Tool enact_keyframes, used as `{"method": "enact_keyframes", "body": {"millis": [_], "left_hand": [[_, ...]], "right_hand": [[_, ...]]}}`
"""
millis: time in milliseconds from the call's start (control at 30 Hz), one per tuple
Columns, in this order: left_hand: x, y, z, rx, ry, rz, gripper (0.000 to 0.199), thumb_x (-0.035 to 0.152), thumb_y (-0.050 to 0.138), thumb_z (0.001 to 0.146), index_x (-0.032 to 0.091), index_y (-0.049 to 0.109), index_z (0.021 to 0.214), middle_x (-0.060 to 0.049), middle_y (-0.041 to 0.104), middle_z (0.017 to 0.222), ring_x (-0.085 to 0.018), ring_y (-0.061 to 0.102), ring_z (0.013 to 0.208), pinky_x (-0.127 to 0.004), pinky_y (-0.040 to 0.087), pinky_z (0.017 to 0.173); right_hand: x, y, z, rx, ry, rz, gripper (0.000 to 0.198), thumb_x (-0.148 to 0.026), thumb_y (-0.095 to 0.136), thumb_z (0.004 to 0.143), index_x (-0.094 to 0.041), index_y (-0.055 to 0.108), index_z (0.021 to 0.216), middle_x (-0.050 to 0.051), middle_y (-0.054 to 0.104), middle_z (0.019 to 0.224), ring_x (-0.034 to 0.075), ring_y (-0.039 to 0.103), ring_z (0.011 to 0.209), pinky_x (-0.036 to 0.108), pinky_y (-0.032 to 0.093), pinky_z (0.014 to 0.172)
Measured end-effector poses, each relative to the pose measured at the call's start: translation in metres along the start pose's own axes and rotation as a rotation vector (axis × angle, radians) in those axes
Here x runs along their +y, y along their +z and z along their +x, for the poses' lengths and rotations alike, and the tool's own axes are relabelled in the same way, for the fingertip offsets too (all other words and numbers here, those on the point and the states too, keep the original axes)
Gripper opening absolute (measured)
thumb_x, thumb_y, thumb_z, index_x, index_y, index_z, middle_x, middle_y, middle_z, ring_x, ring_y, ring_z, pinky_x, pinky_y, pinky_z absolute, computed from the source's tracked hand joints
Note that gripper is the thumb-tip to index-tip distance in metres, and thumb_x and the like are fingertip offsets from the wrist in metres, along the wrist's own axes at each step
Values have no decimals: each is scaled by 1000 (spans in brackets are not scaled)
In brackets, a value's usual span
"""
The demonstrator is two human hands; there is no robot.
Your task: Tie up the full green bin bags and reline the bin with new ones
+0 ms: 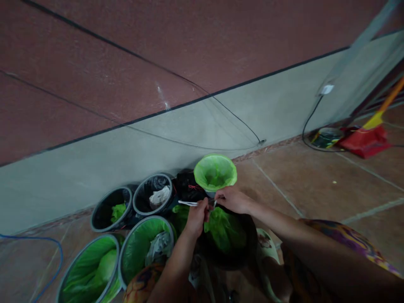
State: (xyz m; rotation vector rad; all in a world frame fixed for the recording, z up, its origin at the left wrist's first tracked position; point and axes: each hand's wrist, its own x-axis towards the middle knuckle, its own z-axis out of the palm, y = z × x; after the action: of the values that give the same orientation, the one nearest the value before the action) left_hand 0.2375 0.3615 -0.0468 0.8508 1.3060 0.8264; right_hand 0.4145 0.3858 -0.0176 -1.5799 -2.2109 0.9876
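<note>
Between my feet stands a dark bin (pixel 250 246) with a green plastic bag (pixel 227 231) in it, its top drawn up toward my fingers. My left hand (pixel 196 216) is closed above the bin, and a thin white strip (pixel 188 203) sticks out of its grip to the left. Close beside it, my right hand (pixel 232 199) is pinched, with a small pale bit showing under its fingertips. Whether that bit belongs to the same strip I cannot tell. Just beyond my hands is a bin lined with a light green bag (pixel 215 171).
At left stand two green-lined bins (pixel 117 252) and two black-lined bins (pixel 91 223), with crumpled plastic inside. A black bag (pixel 188 185) sits by the wall (pixel 195 122). Cables hang there. A red dustpan (pixel 366 141) and a can (pixel 326 138) are at right. A blue hose (pixel 59 252) lies left.
</note>
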Motion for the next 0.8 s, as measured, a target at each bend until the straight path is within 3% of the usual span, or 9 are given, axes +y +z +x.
{"method": "enact_keyframes", "body": {"millis": [200,333,467,600,700,800], "left_hand": [[-6,5,0,-163,113,61,28,31,77,59,14,66,78,3,58,65,-10,51,59,-23,41,58],[-7,9,0,-197,195,265,22,37,68,72,15,65,72,5,51,55,-8,44,51,-22,34,52],[-6,9,0,-157,198,345,26,42,61,80,17,61,71,5,51,51,-9,45,47,-23,32,50],[-7,7,2,-134,200,370,25,41,61,80,18,60,69,4,53,51,-11,48,47,-23,35,51],[-10,7,3,-148,234,372,24,39,59,81,19,58,67,4,52,52,-11,48,48,-23,35,51],[-14,7,5,-154,253,349,24,38,58,81,20,55,65,5,50,53,-11,48,48,-23,37,51]], "right_hand": [[-5,0,-5,-6,-63,153,22,-14,58,82,-18,78,89,5,78,88,17,70,82,25,47,75],[-5,5,-5,18,-73,305,20,-17,59,79,-18,77,87,4,77,85,17,68,80,26,47,75],[-3,5,-2,87,-24,680,17,-29,65,77,-16,74,83,2,72,74,15,63,69,27,47,68],[-5,-3,-2,191,91,1040,30,-38,77,65,-15,70,82,-1,67,70,12,57,63,27,47,66],[-7,-7,-3,276,128,1168,37,-37,78,64,-16,68,93,2,69,81,12,60,67,27,49,68],[-4,-4,-2,254,193,1052,40,-26,67,72,-18,65,111,7,71,110,11,61,68,24,48,62]]}}
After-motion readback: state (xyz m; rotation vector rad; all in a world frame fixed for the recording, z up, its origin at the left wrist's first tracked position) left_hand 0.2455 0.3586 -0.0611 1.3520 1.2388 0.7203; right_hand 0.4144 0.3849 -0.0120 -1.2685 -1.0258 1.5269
